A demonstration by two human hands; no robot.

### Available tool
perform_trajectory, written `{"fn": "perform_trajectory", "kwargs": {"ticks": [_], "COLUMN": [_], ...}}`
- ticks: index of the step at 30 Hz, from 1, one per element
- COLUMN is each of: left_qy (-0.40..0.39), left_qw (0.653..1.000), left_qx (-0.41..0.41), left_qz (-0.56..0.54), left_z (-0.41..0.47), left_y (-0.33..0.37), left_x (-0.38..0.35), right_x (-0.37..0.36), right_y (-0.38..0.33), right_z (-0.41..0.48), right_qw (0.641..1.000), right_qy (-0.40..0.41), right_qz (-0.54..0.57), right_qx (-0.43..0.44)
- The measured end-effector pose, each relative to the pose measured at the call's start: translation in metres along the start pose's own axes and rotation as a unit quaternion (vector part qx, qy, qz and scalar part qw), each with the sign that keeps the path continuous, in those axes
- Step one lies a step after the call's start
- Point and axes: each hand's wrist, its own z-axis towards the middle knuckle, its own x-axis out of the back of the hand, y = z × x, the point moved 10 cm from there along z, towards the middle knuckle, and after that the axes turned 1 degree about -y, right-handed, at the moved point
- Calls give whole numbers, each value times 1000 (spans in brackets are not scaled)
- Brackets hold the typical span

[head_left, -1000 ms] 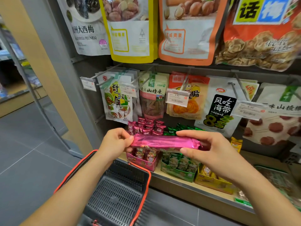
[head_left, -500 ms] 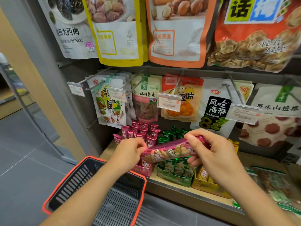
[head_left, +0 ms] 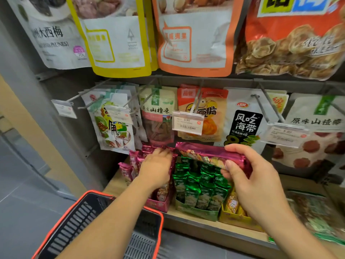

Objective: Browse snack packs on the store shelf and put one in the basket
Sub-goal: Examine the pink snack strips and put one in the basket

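Note:
My right hand (head_left: 248, 176) grips a long pink foil snack pack (head_left: 203, 155) by its right end and holds it level above the green packs. My left hand (head_left: 156, 167) has left that pack and rests palm down on the pink packs (head_left: 134, 161) standing in the pink display box (head_left: 158, 205) on the shelf; whether its fingers pinch one of them is hidden. The black basket with a red rim (head_left: 89, 221) hangs below my left forearm, in front of the shelf edge.
Green packs (head_left: 197, 186) and yellow packs (head_left: 233, 204) stand in boxes on the wooden shelf (head_left: 214, 227). Bagged snacks hang on metal hooks above, with price tags (head_left: 187, 122) jutting forward. A grey upright post is at the left, over grey floor tiles.
My left hand let go of the pink pack and moved forward onto the pink packs in the box. My right hand alone now holds the pack. The view has moved closer to the shelf.

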Motion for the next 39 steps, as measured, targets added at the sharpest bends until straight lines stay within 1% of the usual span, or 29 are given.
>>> {"fn": "perform_trajectory", "kwargs": {"ticks": [2,4,6,8,11,13,16,18,21,25,29,31,34,36,39], "left_qy": [-44,-70,-63,-52,-52,-51,-61,-71,-54,-40,-43,-37,-44,-45,-22], "left_qw": [997,994,995,995,993,991,991,992,994,995,995,996,996,996,989], "left_qx": [-11,-2,16,15,-27,-66,-101,-100,-93,-94,-92,-84,-83,-66,-12], "left_qz": [60,80,75,78,100,108,63,30,8,-11,-12,-7,-11,-45,-143], "left_z": [8,13,19,18,6,-4,-18,-25,-33,-38,-44,-45,-45,-46,-47], "left_y": [7,7,3,1,4,7,7,4,-3,-12,-13,-16,-15,-17,-27], "left_x": [-25,-39,-38,-31,-25,-20,-14,-12,-10,-9,-9,-6,-7,-8,-6], "right_x": [-8,-14,-16,-14,-19,-32,-56,-69,-89,-118,-155,-168,-181,-191,-208], "right_y": [4,5,3,0,-13,-24,-37,-33,-22,-8,5,12,26,36,49], "right_z": [3,6,9,12,22,29,38,41,40,36,47,54,66,73,79], "right_qw": [1000,1000,1000,1000,999,998,994,992,986,978,960,951,947,939,924], "right_qy": [-7,-12,-7,1,6,-8,-34,-48,-72,-106,-163,-174,-180,-188,-217], "right_qz": [-8,-9,-8,4,14,6,-44,-77,-129,-164,-223,-252,-266,-287,-315], "right_qx": [-5,0,14,25,46,64,95,90,80,72,39,26,-17,-26,-14]}}
